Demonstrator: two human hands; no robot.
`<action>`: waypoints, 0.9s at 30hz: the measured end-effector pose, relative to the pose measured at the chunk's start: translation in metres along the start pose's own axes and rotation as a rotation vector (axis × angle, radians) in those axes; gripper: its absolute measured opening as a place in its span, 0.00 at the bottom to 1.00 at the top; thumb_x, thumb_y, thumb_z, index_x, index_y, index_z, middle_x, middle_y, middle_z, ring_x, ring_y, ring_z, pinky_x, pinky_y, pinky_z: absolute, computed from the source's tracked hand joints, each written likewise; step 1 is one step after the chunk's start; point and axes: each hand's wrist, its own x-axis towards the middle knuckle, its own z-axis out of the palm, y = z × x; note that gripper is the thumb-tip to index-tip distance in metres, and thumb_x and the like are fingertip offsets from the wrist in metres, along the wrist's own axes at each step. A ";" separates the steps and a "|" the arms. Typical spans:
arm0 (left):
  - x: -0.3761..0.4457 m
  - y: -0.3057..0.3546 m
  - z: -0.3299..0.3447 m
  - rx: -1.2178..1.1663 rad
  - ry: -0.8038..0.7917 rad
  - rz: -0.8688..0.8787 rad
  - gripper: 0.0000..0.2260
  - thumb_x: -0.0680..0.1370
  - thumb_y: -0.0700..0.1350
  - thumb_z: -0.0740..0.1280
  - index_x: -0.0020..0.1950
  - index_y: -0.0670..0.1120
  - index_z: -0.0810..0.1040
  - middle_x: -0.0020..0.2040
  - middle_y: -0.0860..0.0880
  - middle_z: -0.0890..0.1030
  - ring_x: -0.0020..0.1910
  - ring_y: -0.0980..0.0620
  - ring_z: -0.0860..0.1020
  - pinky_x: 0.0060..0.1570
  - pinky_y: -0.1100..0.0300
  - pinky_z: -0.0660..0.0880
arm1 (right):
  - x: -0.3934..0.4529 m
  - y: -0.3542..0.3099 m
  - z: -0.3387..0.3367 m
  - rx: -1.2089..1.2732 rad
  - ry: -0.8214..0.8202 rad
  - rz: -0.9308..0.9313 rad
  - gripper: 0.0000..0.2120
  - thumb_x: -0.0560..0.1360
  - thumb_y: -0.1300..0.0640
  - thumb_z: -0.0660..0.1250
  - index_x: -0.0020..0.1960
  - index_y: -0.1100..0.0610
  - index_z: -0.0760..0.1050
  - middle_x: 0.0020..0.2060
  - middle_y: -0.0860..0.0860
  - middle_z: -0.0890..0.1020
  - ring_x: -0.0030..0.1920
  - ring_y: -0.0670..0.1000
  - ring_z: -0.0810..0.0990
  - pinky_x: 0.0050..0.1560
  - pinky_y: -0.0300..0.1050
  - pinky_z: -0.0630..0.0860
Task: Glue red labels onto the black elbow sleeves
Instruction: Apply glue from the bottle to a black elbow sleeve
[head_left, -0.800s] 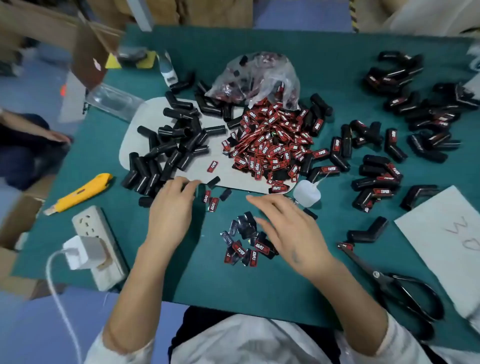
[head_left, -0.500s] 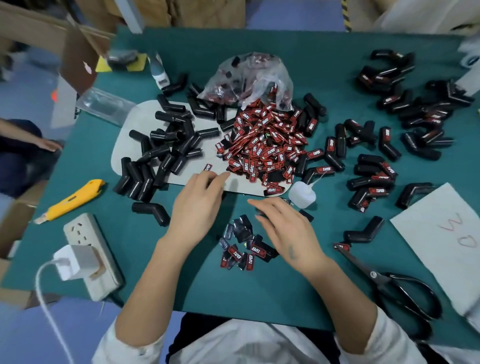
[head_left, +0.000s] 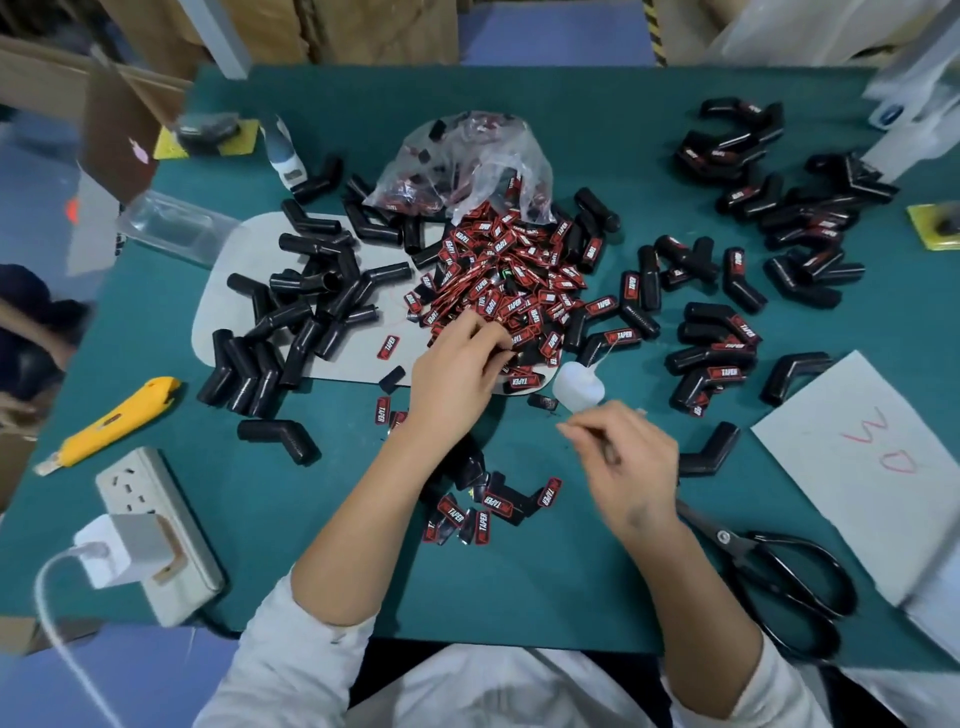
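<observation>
- While the left hand (head_left: 457, 371) reached into the near edge of the red label pile (head_left: 511, 280), its fingers curled into the labels; whether they actually gripped one couldn't be told.
- Right hand (head_left: 626, 462) hovered just below the small white glue bottle (head_left: 577, 385), motion-blurred, thumb and forefinger pinched together; what they held, if anything, couldn't be made out.
- Unlabelled black elbow sleeves (head_left: 306, 306) lay heaped on the pale board (head_left: 218, 317), left of the pile.
- Labelled sleeves (head_left: 722, 345) sat in groups to the right, on the green table (head_left: 270, 514).
- A loose scatter of labels (head_left: 488, 509) lay between the forearms.
- Scissors (head_left: 769, 577) were near the right forearm; yellow utility knife (head_left: 117, 418) and power strip (head_left: 156, 525) were at left.
</observation>
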 end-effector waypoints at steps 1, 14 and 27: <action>-0.003 -0.002 -0.002 0.005 -0.005 0.020 0.02 0.82 0.43 0.72 0.52 0.45 0.82 0.50 0.49 0.78 0.47 0.49 0.77 0.33 0.50 0.77 | 0.002 0.003 -0.004 0.020 0.032 0.097 0.09 0.83 0.43 0.67 0.48 0.46 0.77 0.42 0.40 0.78 0.37 0.40 0.73 0.43 0.33 0.71; 0.000 -0.013 0.002 0.095 -0.188 0.082 0.22 0.83 0.41 0.70 0.78 0.47 0.73 0.81 0.43 0.64 0.54 0.45 0.80 0.40 0.52 0.78 | 0.017 0.020 0.000 -0.012 -0.228 0.350 0.14 0.82 0.59 0.70 0.66 0.51 0.78 0.57 0.45 0.79 0.57 0.40 0.76 0.57 0.38 0.73; -0.023 -0.013 -0.014 -1.541 -0.209 -0.517 0.19 0.86 0.56 0.60 0.54 0.44 0.85 0.41 0.48 0.77 0.32 0.54 0.70 0.33 0.64 0.68 | 0.035 0.016 -0.002 0.920 -0.149 0.656 0.19 0.78 0.51 0.72 0.69 0.42 0.79 0.60 0.50 0.85 0.63 0.59 0.83 0.65 0.53 0.79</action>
